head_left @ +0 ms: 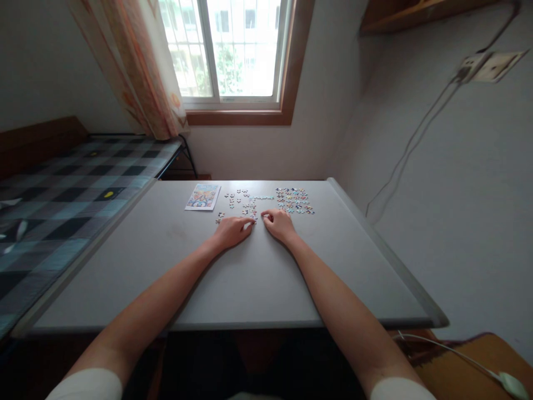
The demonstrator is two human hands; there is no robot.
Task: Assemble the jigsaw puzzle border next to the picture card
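My left hand (230,230) rests on the table, its thumb and forefinger closed at a puzzle piece (254,222) at the near end of a joined strip. That strip of puzzle (252,206) runs away from me and bends right into a pale blue row (263,198). Just to its right is my right hand (281,224), thumb and forefinger pinched together at a small piece that the fingers mostly hide. Loose puzzle pieces (295,200) spread in rows beyond my right hand. Several more loose pieces (232,200) lie beyond my left hand.
A printed picture card (202,197) lies at the table's far left. The white table (266,278) has a raised edge on its right. A bed with a checked cover (83,183) stands left, a window (225,50) ahead, and a cable (400,161) hangs down the right wall.
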